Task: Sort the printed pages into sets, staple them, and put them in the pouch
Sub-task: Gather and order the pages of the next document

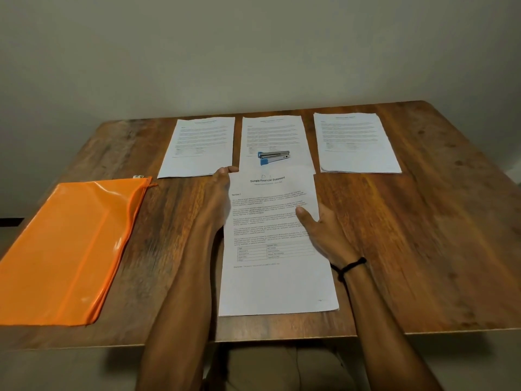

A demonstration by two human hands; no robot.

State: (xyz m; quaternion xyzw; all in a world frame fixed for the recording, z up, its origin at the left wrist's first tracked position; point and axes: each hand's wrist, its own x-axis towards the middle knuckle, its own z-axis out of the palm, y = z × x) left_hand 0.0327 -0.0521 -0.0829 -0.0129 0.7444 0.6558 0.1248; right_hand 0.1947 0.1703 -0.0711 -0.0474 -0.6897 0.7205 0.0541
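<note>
Surface: wooden table (408, 235) against a plain pale wall (253, 52).
Pages (276, 277): at 6 o'clock on the table, flat, long side running toward 12. Top sheet is headed "Sample Financial Statement", with text blocks and a small grid below. Its far edge overlaps the near end of the middle set.
Left hand (220, 193): lies along the 9 o'clock edge of the pages, fingertips curled at the far left corner. Cannot tell whether it pinches the corner or only touches it.
Right hand (324, 232): at the 3 o'clock edge of the pages. Thumb lies on top of the sheet and the fingers are out of sight at the edge, so it reads as a pinch on that edge.
Band (349, 267): black, on the right wrist.
Stapler (273, 157): blue and metal, lying on the near half of the middle set, just beyond the pages.
Middle set (272, 134): at 12 o'clock.
Left set (200, 145): at 11 o'clock, apart from the middle set.
Right set (355, 142): at 1 o'clock, several sheets, edges slightly fanned.
Pouch (70, 249): orange, glossy, flat at 9 o'clock, well apart from the pages, zip end toward 12.
</note>
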